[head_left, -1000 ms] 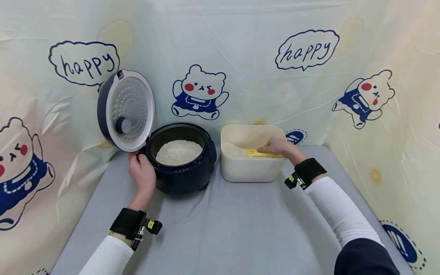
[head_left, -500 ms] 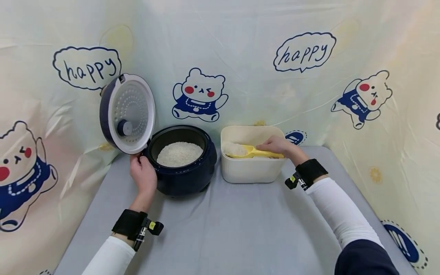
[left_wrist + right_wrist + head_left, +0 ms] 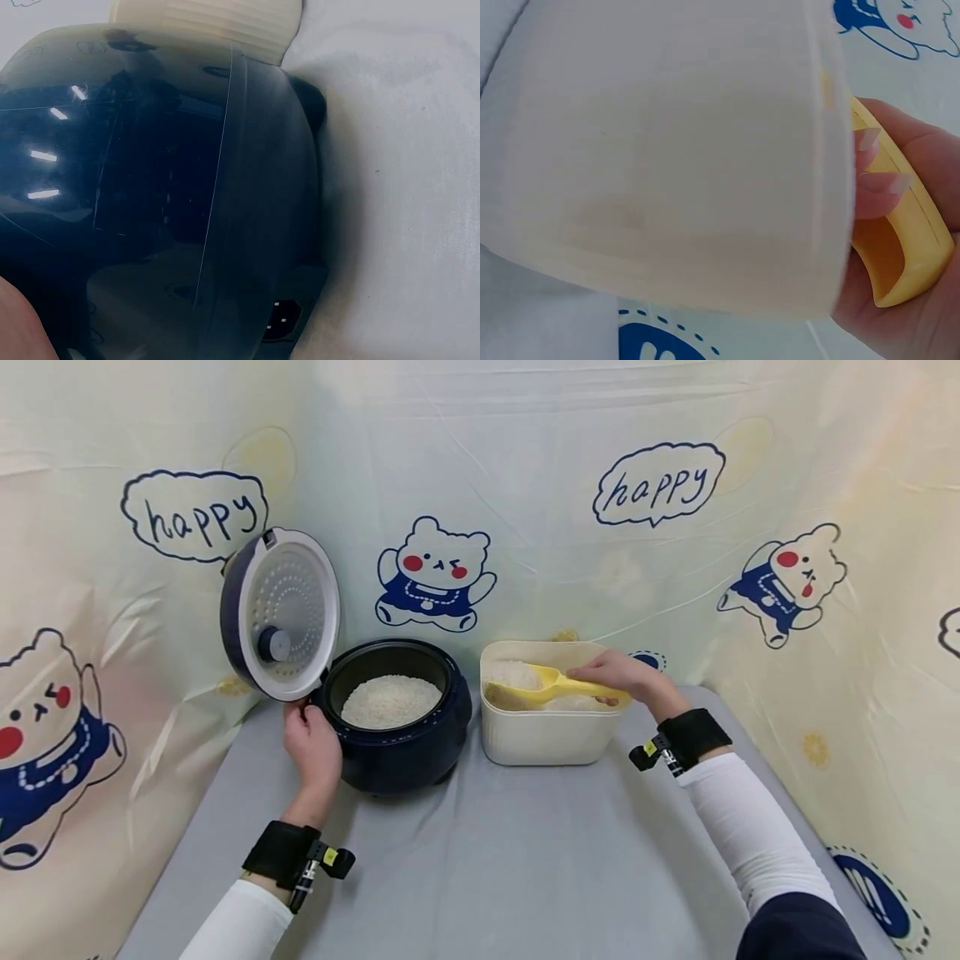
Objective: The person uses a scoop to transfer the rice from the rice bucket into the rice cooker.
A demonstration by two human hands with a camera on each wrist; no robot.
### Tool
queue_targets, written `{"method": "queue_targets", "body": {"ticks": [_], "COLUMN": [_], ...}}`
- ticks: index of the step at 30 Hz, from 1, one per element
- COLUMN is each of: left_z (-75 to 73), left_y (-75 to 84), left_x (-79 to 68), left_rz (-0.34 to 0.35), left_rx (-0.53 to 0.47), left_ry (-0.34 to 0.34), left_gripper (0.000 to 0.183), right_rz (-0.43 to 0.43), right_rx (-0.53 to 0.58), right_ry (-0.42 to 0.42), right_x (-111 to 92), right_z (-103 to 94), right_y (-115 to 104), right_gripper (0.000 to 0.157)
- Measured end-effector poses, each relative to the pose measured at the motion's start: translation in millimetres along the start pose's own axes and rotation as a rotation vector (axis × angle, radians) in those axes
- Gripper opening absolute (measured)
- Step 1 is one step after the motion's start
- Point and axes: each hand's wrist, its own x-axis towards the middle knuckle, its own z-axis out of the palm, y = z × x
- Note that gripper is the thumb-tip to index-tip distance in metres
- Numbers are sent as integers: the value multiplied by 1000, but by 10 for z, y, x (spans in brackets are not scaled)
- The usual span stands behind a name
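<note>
My right hand [image 3: 615, 675] grips the handle of a yellow scoop [image 3: 551, 683], which holds a heap of white rice, at the top of a cream bin [image 3: 551, 735]. More rice lies in the bin. In the right wrist view, fingers curl round the scoop's hollow handle [image 3: 922, 255], partly behind the bin wall. To the left stands a dark blue rice cooker [image 3: 405, 760] with a mound of rice [image 3: 392, 700] in its pot. Its lid [image 3: 288, 610] stands raised. My left hand [image 3: 313, 743] touches the cooker below the lid's lower edge; its fingertips are hidden.
A grey cloth covers the table [image 3: 487, 860]. Behind it hangs a pale curtain [image 3: 547, 568] printed with bears. The cooker's power socket [image 3: 283, 320] shows in the left wrist view. Bin and cooker stand close together.
My right hand has lifted the scoop out of the rice in the bin, now with rice heaped on it. My left hand has stayed by the lid.
</note>
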Motion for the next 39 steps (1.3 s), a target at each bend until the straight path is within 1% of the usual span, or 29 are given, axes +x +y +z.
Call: {"method": "queue_targets", "body": {"ticks": [4, 10, 15, 18, 24, 26, 29, 32, 35, 39], "left_z": [1, -2, -7, -5, -3, -6, -7, -2, 4, 5], "left_y": [0, -32, -34, -18, -11, -14, -20, -22, -22, -31], "left_x": [14, 18, 5, 11, 16, 15, 17, 27, 41, 43], "left_rz": [-4, -7, -19, -9, 5, 6, 5, 5, 2, 2], "left_rx": [-10, -13, -5, -1, -2, -5, -2, 1, -5, -10], "left_ry": [-3, -6, -11, -2, 9, 7, 7, 5, -1, -2], "left_gripper": [42, 42, 43, 41, 41, 41, 41, 41, 41, 41], "right_rz": [-20, -45, -31, -35, -51, -59, -69, -69, -80, -129], "right_rx": [5, 42, 91, 121, 193, 188, 156, 125, 110, 104], "right_ry": [15, 52, 91, 110, 83, 74, 71, 67, 54, 25], "right_x": [-72, -201, -257, -269, -268, -262, -251, -230, -195, -129], "right_z": [-50, -57, -80, -89, -58, -42, -20, -8, -5, 13], "right_y": [20, 141, 195, 190, 184, 173, 125, 31, -103, -313], "right_gripper": [47, 48, 48, 48, 47, 46, 47, 49, 52, 47]}}
